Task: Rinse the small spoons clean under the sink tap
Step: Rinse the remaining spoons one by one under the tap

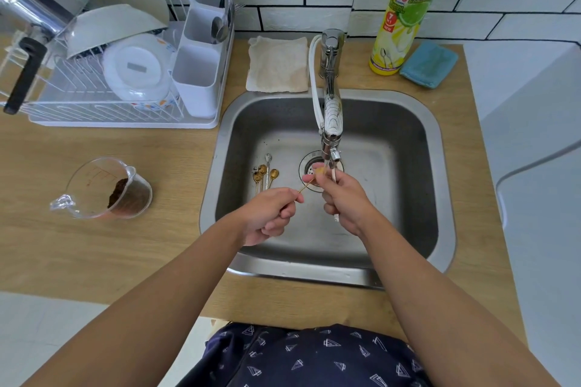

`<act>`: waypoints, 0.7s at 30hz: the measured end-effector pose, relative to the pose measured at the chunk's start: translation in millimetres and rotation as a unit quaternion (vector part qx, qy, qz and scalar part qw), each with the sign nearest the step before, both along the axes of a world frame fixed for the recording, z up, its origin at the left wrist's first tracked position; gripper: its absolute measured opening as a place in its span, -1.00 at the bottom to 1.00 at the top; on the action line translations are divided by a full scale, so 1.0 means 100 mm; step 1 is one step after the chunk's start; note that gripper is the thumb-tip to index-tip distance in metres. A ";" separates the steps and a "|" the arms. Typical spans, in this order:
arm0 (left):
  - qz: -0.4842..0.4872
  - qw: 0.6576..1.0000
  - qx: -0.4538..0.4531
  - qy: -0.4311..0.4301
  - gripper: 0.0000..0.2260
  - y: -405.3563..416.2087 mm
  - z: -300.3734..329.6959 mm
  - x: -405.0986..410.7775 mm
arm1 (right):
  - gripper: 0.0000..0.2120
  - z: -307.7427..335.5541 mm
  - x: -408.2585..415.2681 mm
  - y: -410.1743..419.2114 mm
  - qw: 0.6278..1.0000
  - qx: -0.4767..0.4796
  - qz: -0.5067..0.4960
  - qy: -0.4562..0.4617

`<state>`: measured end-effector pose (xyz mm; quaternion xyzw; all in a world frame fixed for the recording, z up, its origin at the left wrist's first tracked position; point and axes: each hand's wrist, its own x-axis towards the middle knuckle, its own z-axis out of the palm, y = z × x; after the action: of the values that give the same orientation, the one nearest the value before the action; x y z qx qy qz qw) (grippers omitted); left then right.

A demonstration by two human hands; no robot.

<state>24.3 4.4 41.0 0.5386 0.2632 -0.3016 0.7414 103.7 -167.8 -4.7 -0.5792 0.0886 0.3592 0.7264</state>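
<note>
Over the square brushed-steel sink (408, 141) sunk into the pale wood-grain tabletop (103, 248), the left hand (270, 214) is pinching the thin handle of a small gold spoon (309, 181) between thumb and curled fingers (287, 210), its bowl lying under the chrome tap (331, 122) near the round drain. The right hand (344, 198) is rubbing that bowl with its fingertips while its curled fingers are gripping a slim white-handled spoon (335, 217). A cluster of gold and silver small spoons (264, 173) is lying on the sink floor toward its left wall. A clear plastic measuring cup (103, 188) holding brown grounds is sitting near the tabletop's left edge.
</note>
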 end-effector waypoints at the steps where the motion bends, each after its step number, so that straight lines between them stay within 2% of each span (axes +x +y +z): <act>1: 0.010 0.999 -0.030 0.009 -0.80 0.02 0.00 0.00 | -0.87 0.00 0.00 -0.02 1.000 0.014 0.003 0.000; 3: 0.006 0.998 -0.064 0.014 -0.80 0.06 0.01 -0.02 | -0.90 0.00 0.01 -0.03 1.000 0.028 -0.007 0.003; 4: -0.014 0.999 -0.049 0.006 -0.79 0.06 0.02 -0.02 | -0.89 0.00 0.03 -0.02 1.000 0.023 -0.014 0.004; 8: -0.150 0.979 0.126 -0.063 -0.74 -0.01 0.04 -0.02 | -0.79 -0.05 0.06 0.03 0.999 -0.019 -0.033 0.016; 12: -0.142 0.969 0.174 -0.102 -0.75 -0.07 0.05 0.01 | -0.75 -0.12 0.05 0.03 0.998 -0.010 -0.057 0.029; 17: -0.141 0.956 0.224 -0.124 -0.75 -0.15 -0.01 0.01 | -0.74 -0.12 -0.04 0.00 0.997 -0.059 -0.029 -0.041; 21: -0.141 0.955 0.226 -0.133 -0.75 -0.19 -0.03 0.01 | -0.88 -0.10 0.00 0.01 0.988 -0.114 -0.056 -0.088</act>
<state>25.1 -14.1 37.8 0.7587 0.1447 -0.2614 0.5788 104.2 -167.1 -14.5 -0.6817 0.0973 0.2532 0.6795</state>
